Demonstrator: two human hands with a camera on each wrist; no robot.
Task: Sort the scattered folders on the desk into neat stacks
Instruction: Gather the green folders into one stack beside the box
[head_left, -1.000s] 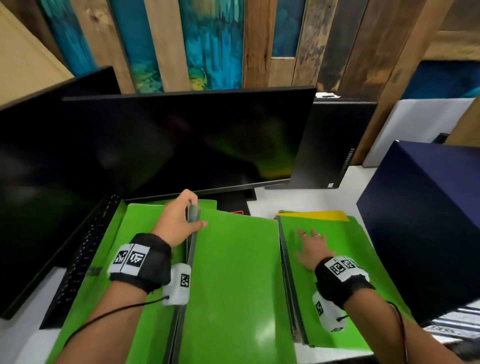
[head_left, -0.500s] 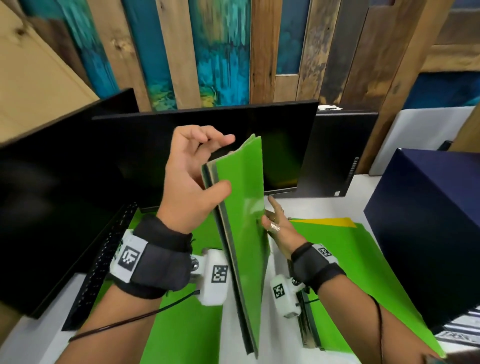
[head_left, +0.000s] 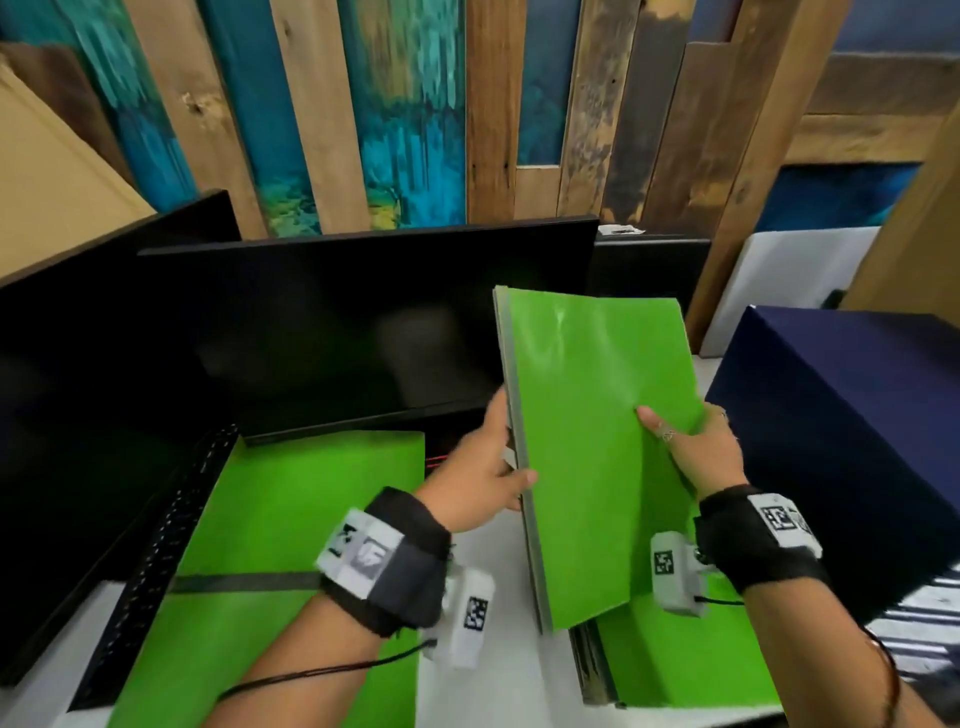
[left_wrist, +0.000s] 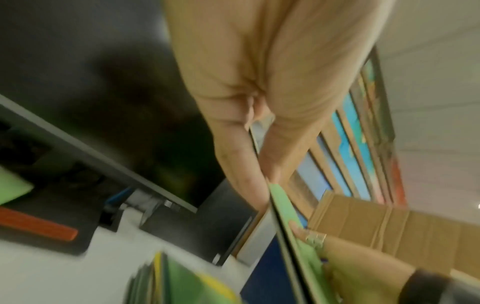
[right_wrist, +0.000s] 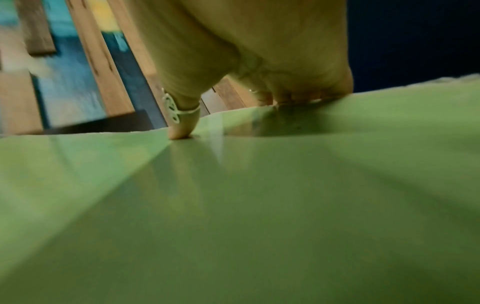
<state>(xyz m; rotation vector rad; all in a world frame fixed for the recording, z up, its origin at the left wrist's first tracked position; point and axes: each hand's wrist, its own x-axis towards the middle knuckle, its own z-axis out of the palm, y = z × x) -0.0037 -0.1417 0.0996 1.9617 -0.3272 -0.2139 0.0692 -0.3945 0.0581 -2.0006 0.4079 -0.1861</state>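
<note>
A green folder (head_left: 587, 426) with a grey spine edge hangs tilted in the air above the right stack (head_left: 675, 654) of green folders. My left hand (head_left: 483, 478) grips its spine edge, thumb on the near side. At the folder's right edge my right hand (head_left: 696, 452) pinches it, ringed thumb on the cover and fingers hidden beneath. The left wrist view shows my left hand (left_wrist: 259, 144) closed on the folder's edge (left_wrist: 285, 218). In the right wrist view the thumb (right_wrist: 182, 123) presses on the green cover (right_wrist: 233, 205). Another green folder (head_left: 291, 519) lies flat at the left.
A black monitor (head_left: 363, 332) stands behind the folders, and a black keyboard (head_left: 171, 545) runs along the left folder. A navy box (head_left: 857, 441) rises close on the right. White desk (head_left: 483, 675) shows between the two green piles.
The folder, which stood upright in the middle half a second ago, has swung right and tipped flatter over the right stack. Both hands moved right with it.
</note>
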